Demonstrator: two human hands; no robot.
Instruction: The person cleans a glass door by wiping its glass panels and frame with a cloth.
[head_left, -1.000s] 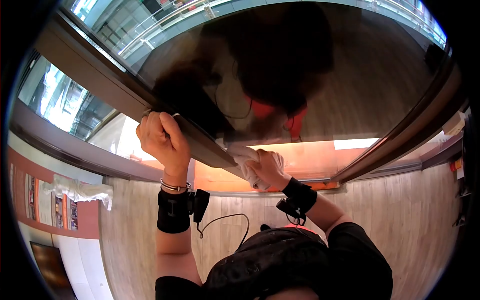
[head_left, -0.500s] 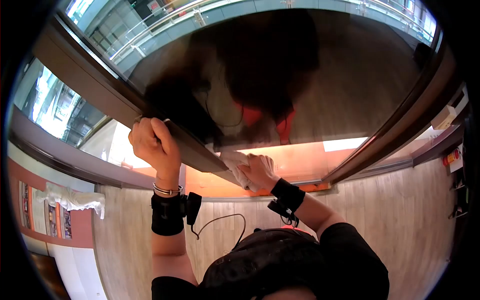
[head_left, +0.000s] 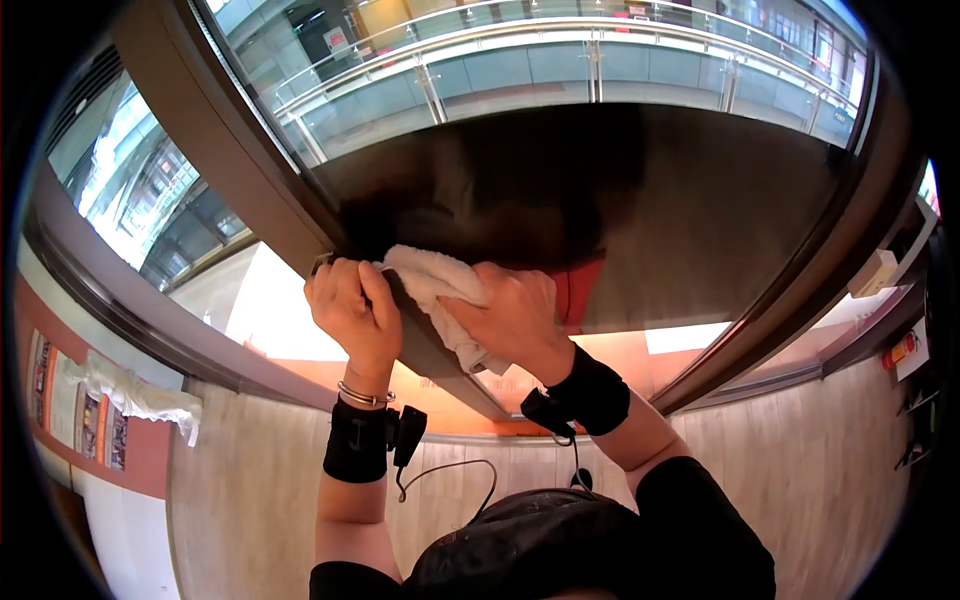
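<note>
Upward along the brown door frame (head_left: 255, 165), the white towel (head_left: 430, 275) has been carried since the earlier frame, and in the head view it is now seen close beside the left hand (head_left: 355, 310). It is held bunched in the right hand (head_left: 515, 320), the fingers closed around it. The left fingers are curled tightly at the frame's edge, which appears to be gripped. How much has been covered by the towel, and how much is left, cannot be told. Rightward, room is offered across the glass pane (head_left: 720, 230); leftward, movement is limited by the left hand.
</note>
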